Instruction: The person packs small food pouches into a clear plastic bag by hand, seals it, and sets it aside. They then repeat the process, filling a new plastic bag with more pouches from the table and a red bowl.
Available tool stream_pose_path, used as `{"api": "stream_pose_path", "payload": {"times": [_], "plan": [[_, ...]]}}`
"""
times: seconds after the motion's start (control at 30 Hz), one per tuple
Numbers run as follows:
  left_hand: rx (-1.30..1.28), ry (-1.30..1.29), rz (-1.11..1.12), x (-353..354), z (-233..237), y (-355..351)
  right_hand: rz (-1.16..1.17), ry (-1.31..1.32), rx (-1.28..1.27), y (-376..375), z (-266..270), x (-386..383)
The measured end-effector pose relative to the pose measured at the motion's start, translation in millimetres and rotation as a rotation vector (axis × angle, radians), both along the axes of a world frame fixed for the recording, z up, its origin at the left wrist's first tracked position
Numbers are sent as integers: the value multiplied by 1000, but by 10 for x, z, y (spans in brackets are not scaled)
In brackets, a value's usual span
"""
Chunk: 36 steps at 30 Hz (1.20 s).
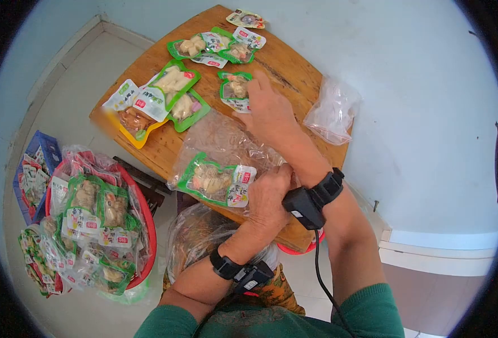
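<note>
My left hand (268, 194) is closed on the open end of a clear plastic bag (218, 135) at the table's near side. Inside the bag lies a green-edged vacuum snack packet (207, 179) with pale food showing through its window. Farther up, my right hand (270, 110) has its fingers and thumb around the right edge of a smaller green snack packet (236, 89) on the tabletop. Part of that packet is hidden by the fingers.
The wooden table (283, 56) holds more packets (173, 81) at left and a pile (221, 45) at the back. Another clear bag (333, 110) hangs over the right edge by the wall. A red basket (150, 225) full of packets and a blue crate (49, 149) stand lower left.
</note>
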<state>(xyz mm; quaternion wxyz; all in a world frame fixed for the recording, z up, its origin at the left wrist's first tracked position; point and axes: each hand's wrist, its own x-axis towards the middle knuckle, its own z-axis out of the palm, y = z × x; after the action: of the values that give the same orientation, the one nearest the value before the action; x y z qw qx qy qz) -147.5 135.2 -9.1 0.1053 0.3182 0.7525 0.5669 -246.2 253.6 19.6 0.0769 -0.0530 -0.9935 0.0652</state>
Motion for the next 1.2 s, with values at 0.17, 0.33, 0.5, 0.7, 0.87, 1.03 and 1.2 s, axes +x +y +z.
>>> {"api": "stream_pose_path", "payload": {"times": [0.17,0.33,0.5,0.7,0.87,1.03,1.2], "plan": [[60,-29,18,-4,-22,31,206,176,89,113,-153,-54],[-29,21,80,7,45,50,-5,301,-49,454,-109,88],[-12,102,217,39,91,116,-511,670,-1169,359,588,971],[61,143,257,59,118,122,-701,753,-1472,-27,592,2077],[231,148,333,70,120,151,-618,594,-1544,-181,387,2385],[196,222,266,31,210,97,-534,449,-1536,-146,313,2266],[223,309,267,0,220,112,-572,397,-1654,-131,155,2181]]}}
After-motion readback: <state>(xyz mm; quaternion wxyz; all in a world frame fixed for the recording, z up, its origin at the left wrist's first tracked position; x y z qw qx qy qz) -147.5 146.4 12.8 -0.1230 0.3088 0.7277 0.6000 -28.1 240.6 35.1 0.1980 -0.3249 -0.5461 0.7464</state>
